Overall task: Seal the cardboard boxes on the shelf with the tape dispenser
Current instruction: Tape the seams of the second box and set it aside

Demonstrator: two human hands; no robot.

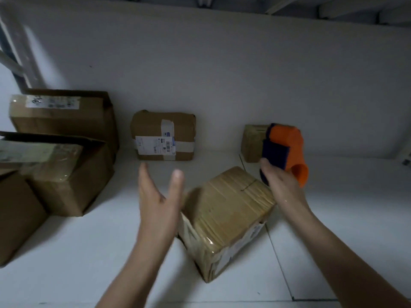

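A cardboard box wrapped in tape point(226, 216) sits turned at an angle on the white shelf point(93, 258), between my two hands. My right hand point(280, 185) grips an orange and dark blue tape dispenser point(284, 150), held above the box's far right corner. My left hand point(158, 196) hovers just left of the box, fingers straight and spread, holding nothing. Behind it a small brown parcel point(163, 135) with a white label stands against the back wall. Another small box point(252, 143) shows partly behind the dispenser.
Several larger brown boxes point(64, 156) are stacked at the left, one with an open flap. A white wall point(222, 74) closes the shelf behind. A seam point(280, 265) runs across the shelf surface at the right. Shelf framing shows overhead.
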